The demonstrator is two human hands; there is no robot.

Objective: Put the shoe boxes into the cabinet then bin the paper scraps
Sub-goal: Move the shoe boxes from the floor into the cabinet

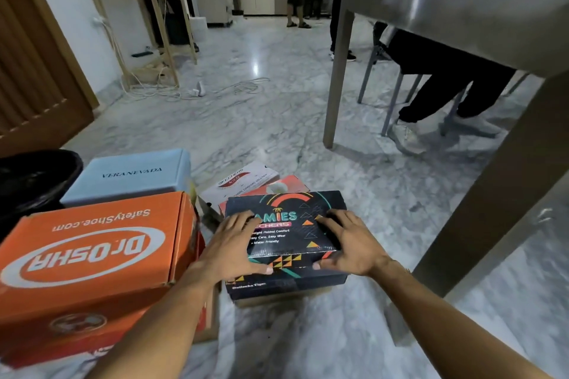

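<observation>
A black shoe box (288, 232) with bright triangles and lettering lies on top of a low stack on the marble floor. My left hand (229, 248) grips its near left corner, fingers on the lid and thumb on the front face. My right hand (349, 243) grips the near right corner the same way. Under it lie a dark box (286, 284), a red box (292, 183) and a white box (243, 180). To the left stand a big orange shoe box (92, 255) and a light blue shoe box (129, 177) behind it.
A black bin (34, 181) stands at the far left behind the boxes. A metal table (462, 18) stands to the right, with a seated person's legs (437, 95) under it. A wooden door (30, 55) is at the left. Cables (215, 89) lie on the floor; people stand far back.
</observation>
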